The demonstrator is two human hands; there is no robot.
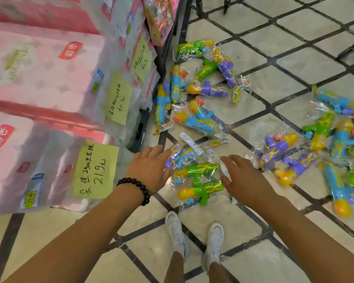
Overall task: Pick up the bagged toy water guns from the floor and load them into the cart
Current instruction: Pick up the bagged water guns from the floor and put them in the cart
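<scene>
Both hands reach down over a small stack of bagged toy water guns (196, 176) on the tiled floor (274, 78). Left hand (149, 168): grip open, fingers straight, tips touching the purple-blue bag at the stack's left edge. Right hand (243, 176): grip open, fingers extended, touching the stack's right edge. The two green-yellow guns (200, 188) lie with long axes running left-right, yellow ends leftward. More bagged guns are scattered beyond (202, 82) and to the right (325, 144), each in a clear plastic bag. Pink tissue packs (39, 78) with yellow price notes (95, 170) stand left.
</scene>
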